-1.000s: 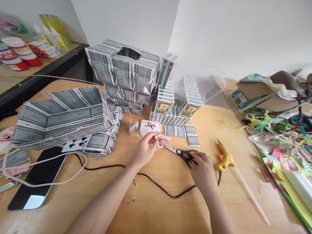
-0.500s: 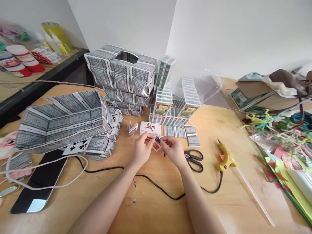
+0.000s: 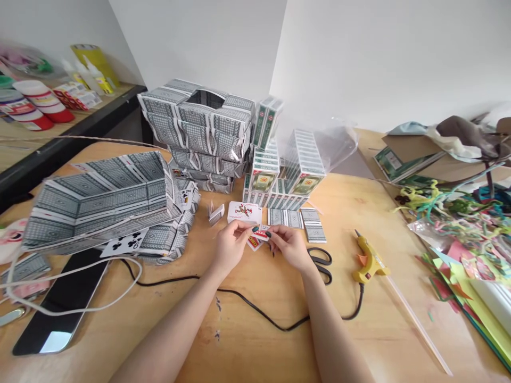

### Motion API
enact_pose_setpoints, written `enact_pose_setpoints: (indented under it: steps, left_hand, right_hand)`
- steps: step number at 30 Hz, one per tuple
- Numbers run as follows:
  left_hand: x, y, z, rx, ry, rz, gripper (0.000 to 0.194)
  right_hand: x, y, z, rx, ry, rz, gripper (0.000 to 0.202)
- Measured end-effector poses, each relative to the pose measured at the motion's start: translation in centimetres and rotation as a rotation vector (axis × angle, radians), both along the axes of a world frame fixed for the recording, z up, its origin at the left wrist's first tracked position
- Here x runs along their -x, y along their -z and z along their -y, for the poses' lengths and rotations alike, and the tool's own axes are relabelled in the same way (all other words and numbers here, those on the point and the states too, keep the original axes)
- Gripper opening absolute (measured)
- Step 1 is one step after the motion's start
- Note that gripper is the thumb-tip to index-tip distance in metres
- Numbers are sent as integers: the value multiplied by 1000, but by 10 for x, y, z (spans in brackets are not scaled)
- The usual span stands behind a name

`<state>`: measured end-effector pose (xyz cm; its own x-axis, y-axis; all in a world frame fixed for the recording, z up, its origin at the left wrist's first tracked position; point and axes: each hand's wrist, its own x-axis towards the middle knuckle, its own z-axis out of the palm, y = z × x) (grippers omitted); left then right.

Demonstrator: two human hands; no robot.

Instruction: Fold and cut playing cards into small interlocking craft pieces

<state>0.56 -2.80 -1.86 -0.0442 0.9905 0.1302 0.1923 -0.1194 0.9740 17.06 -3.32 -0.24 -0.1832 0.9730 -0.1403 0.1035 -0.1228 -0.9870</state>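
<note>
Between my fingertips is a small playing card (image 3: 261, 233) with red and white print. My left hand (image 3: 231, 246) pinches its left end, and my right hand (image 3: 290, 247) pinches the right end. Under it, a red and yellow printed piece (image 3: 254, 243) shows in part. Just beyond my fingers lies a joker card (image 3: 243, 211) face up. A folded card (image 3: 216, 214) stands to its left. Patterned cards (image 3: 285, 218) lie back up on the right. Black scissors (image 3: 321, 260) rest beside my right wrist, which partly hides them.
Stacked boxes made of cards (image 3: 199, 125) and packs of playing cards (image 3: 307, 159) stand at the back. A yellow glue gun (image 3: 371, 260) lies right; its black cord (image 3: 263, 314) passes beneath my forearms. An open card box (image 3: 107, 199) and a phone (image 3: 59, 303) are left.
My hands have drawn slightly apart, with the card now showing its red-printed face between them. The right hand shifted a little to the right.
</note>
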Motion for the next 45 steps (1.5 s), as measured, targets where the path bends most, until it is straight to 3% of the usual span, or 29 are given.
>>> enact_pose_setpoints:
  steps: [8, 13, 17, 21, 25, 31, 35, 39, 45]
  left_hand:
    - [5, 1, 0, -19, 5, -251, 17]
    - [3, -1, 3, -137, 28, -489, 13]
    - [1, -7, 6, -220, 52, -658, 28]
    - [1, -12, 10, -197, 18, -875, 43]
    - [-1, -12, 13, -121, -13, -949, 42]
    - [-1, -3, 10, -121, 11, -780, 23]
    - [0, 0, 4, -83, 66, -444, 15]
    - [5, 0, -2, -13, 3, -111, 18]
    - [11, 0, -7, 22, 80, -63, 17]
  right_hand:
    - [-12, 17, -4, -217, 357, 444, 20]
    - [-8, 23, -7, -256, 382, 626, 18]
    - [-4, 26, -8, -303, 415, 726, 20]
    - [-1, 26, -6, -384, 388, 799, 20]
    - [1, 26, -5, -435, 368, 819, 24]
    - [2, 21, 1, -518, 478, 770, 27]
    - [16, 11, 10, -608, 302, 673, 26]
    - [47, 8, 16, -610, 115, 543, 52]
    - [67, 18, 12, -509, 207, 339, 43]
